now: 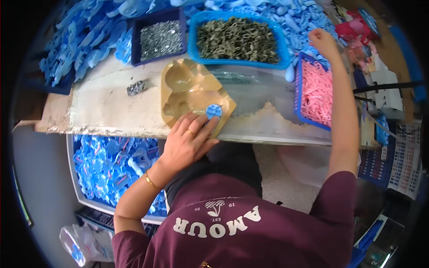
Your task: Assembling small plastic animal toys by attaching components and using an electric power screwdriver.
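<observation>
A gold-coloured moulded fixture (194, 91) with rounded hollows sits on the table in front of me. In its right-hand hollow lies a round blue plastic piece (214, 111). My left hand (190, 137) rests on the fixture's near edge, fingers stretched out and fingertips against the blue piece. Out at the upper right, my right hand (323, 43) is over the heap of light blue plastic parts (304, 22). Its fingers are curled together, and whatever they may hold is too small to make out.
Beyond the fixture stand a dark blue tray of small silvery parts (135, 49) and a bright blue basin of dark metal pieces (193, 42). A blue basket of pink strips (298, 96) is under my right forearm. Blue parts fill a white-rimmed bin (71, 169) below the table.
</observation>
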The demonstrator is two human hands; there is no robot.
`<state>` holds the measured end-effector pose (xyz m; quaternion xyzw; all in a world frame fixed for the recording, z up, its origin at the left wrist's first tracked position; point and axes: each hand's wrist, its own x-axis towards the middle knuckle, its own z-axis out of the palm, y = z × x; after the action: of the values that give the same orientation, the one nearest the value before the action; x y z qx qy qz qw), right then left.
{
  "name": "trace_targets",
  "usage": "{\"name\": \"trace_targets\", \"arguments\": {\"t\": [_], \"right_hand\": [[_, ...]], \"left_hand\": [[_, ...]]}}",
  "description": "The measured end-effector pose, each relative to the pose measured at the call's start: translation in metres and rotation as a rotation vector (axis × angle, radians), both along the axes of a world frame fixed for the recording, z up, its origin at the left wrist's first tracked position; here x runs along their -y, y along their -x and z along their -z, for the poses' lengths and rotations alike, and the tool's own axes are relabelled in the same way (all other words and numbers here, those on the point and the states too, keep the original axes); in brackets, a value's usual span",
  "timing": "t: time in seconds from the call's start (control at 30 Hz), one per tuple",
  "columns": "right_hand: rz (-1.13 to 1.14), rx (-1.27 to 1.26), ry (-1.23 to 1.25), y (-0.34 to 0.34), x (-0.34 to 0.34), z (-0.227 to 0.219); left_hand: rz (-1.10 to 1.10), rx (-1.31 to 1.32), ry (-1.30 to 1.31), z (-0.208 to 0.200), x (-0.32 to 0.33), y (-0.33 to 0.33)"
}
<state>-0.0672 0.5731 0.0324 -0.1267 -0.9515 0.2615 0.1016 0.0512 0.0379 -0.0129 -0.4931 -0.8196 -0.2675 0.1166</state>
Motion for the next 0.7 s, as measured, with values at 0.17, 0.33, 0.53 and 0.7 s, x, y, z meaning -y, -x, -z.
{"name": "trace_targets", "arguments": {"t": [0.17, 0.33, 0.53, 0.7], "right_hand": [[-0.125, 0.129, -0.167, 0.026, 0.002, 0.025], [0.054, 0.16, -0.447, 0.042, 0.028, 0.048], [-0.075, 0.12, 0.203, -0.002, 0.07, -0.041], [-0.462, 0.439, 0.498, -0.064, 0.22, -0.083]], "left_hand": [[-0.025, 0.036, 0.028, 0.003, 0.004, -0.005], [-0.031, 0.046, 0.038, 0.002, 0.004, -0.008], [-0.037, -0.008, 0.049, 0.007, -0.003, -0.008], [-0.06, -0.005, 0.028, 0.012, 0.008, -0.008]]}}
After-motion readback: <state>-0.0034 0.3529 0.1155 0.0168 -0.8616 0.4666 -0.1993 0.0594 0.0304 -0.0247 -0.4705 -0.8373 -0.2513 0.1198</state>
